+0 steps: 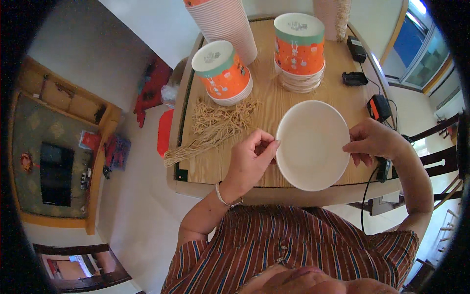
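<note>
A round white paper tub [313, 146] is held up over the table's front edge, its pale, bare inside facing me. My left hand [251, 160] pinches its left rim between thumb and fingers. At the opposite rim, my right hand [376, 142] grips with thumb and fingertips. Beyond my left hand lies a bundle of tan, crinkled paper strands [215, 128]. Behind it, a short stack of orange and green paper tubs [226, 76] stands upside down. Another inverted stack [299, 54], with pale strands around its lower rims, stands behind the held tub.
A tall, leaning stack of tubs [223, 29] rises at the table's back left. Along the right edge lie a black charger [356, 49], a black holder [354, 78], an orange-black battery pack [378, 108] and cables. Dark chairs [438, 157] stand at the right.
</note>
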`<state>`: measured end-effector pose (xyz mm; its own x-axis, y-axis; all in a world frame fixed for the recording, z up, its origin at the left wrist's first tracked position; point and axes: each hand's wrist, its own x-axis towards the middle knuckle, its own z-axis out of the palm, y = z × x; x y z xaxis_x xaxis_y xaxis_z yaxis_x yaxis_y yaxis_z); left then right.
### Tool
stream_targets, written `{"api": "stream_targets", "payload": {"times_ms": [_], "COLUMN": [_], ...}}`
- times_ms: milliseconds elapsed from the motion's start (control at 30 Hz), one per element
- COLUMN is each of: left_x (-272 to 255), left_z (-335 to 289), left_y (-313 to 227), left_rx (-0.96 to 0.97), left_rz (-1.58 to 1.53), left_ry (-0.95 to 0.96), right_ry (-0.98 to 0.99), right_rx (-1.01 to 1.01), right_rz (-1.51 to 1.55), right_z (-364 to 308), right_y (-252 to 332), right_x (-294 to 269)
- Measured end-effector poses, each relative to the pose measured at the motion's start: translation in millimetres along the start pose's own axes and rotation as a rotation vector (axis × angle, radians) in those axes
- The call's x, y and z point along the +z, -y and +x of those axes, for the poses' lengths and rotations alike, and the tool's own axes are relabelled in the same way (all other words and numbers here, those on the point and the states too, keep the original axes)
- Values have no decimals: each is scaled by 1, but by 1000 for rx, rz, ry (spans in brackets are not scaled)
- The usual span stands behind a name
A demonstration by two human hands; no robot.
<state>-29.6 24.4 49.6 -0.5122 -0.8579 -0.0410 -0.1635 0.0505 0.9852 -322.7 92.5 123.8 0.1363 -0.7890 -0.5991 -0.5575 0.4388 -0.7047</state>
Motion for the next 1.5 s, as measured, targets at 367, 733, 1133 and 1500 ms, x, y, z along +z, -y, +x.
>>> {"api": "stream_targets", "payload": {"times_ms": [367, 733, 1133, 1500], "left_x": [5, -29, -22, -32], "left_z": [78, 241, 273, 261], "left_y": [-99, -120, -63, -37], "left_rx": [1000, 1502, 1545, 1634], "left_rz": [585, 836, 1007, 1121], "left_ry": [-400, -648, -476, -310], "right_ry": [-891, -546, -367, -310], "right_rx": [-533, -816, -806, -779], "right_rz": [-93, 168, 363, 426], "right_z": [11, 119, 204, 257], "right_y": [41, 47, 6, -5], "right_x": [-76, -202, -246, -240]}}
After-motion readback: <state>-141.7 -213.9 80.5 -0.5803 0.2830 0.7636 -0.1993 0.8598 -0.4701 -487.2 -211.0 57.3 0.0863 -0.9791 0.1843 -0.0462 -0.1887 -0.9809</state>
